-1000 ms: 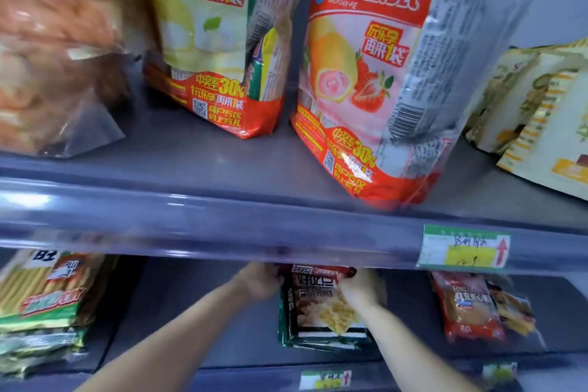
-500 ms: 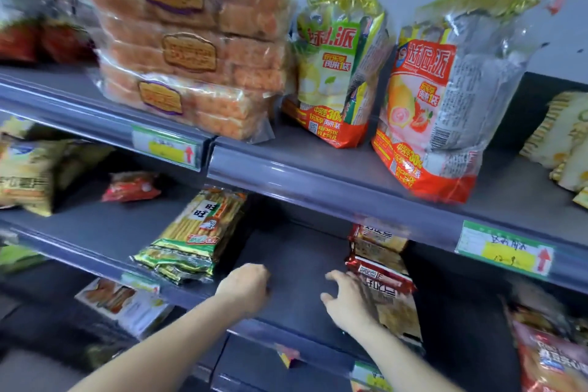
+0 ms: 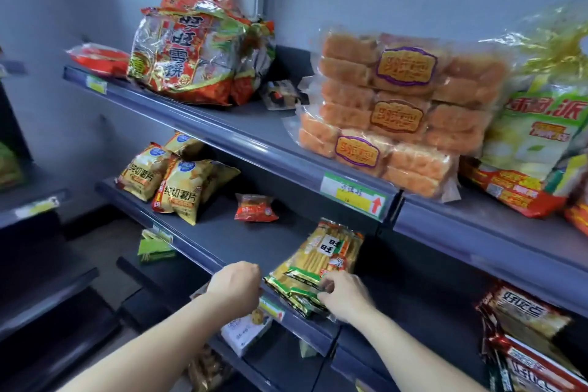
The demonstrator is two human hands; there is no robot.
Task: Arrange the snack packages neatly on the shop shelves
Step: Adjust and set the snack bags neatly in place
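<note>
A stack of green-and-yellow cracker stick packs (image 3: 321, 259) lies on the middle shelf (image 3: 222, 239), overhanging its front edge. My right hand (image 3: 345, 296) pinches the near end of the stack with its fingertips. My left hand (image 3: 235, 285) hovers curled at the shelf's front rail just left of the stack, holding nothing visible. Yellow chip bags (image 3: 171, 181) and a small red packet (image 3: 254, 207) sit further back on the same shelf.
The upper shelf (image 3: 248, 134) carries red rice cracker bags (image 3: 194, 51), clear packs of orange cakes (image 3: 401, 111) and a green pie bag (image 3: 537, 143). Dark biscuit packs (image 3: 528, 337) stand at lower right. A white box (image 3: 245, 328) lies on the shelf below.
The view has swung left and pulled back. My hands left the dark biscuit packs and moved left; the right hand now pinches the cracker stick stack.
</note>
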